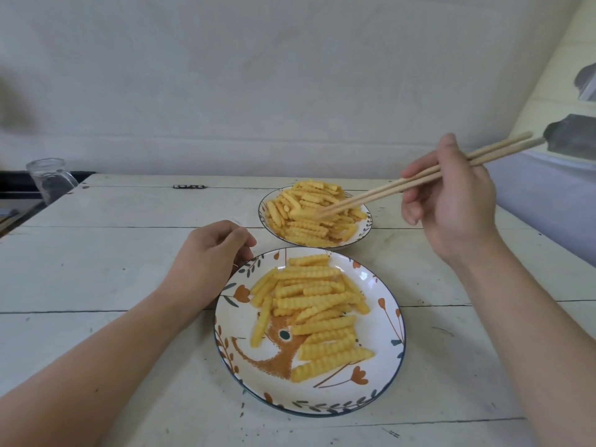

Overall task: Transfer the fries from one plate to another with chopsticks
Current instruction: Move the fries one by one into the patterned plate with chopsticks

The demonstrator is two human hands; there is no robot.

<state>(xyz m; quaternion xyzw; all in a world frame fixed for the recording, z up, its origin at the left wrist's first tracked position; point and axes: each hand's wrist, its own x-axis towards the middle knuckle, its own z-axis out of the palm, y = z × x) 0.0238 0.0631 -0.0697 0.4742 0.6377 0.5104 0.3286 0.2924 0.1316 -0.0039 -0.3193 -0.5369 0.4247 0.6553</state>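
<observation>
Crinkle-cut fries (309,214) at 12 o'clock: light, brittle, ridged; pinch mid-length. Right hand (451,201) grips chopsticks (419,179); left hand (209,253) loosely curled, holding nothing.

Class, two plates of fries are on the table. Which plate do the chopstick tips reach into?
The far plate, behind the fox-patterned near plate. The chopsticks in the right hand end in its fries; the near plate lies beside the left hand.

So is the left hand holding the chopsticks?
No, the right hand holds the chopsticks; the left hand rests by the near plate.
</observation>
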